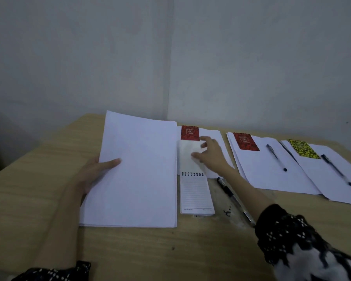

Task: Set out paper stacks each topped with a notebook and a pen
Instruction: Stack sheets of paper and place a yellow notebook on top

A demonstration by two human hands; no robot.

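While the head view takes in the whole wooden table (39, 179), the left hand (93, 175) grips the left edge of a thick paper stack (134, 171), thumb laid flat on top and fingers hidden beneath, probably to steady or square it where it lies. Just right of that stack an open spiral notebook (196, 195) lies with its lined page nearest the person and its red cover (190, 133) flipped away to the far side. The right hand (210, 155) reaches over the turned-up page, fingers loosely spread and lightly touching the paper; whether they pinch a sheet I cannot tell. It seems to be folding the notebook shut so it can top a stack. A black pen (234, 198) lies on the bare table just right of the notebook, partly under the right forearm, likely waiting its turn. Farther right, two stacks look finished: one carries a red notebook (246, 141) and a pen (276, 157), the far-right one a yellow notebook (303, 152) and a pen (336, 170).
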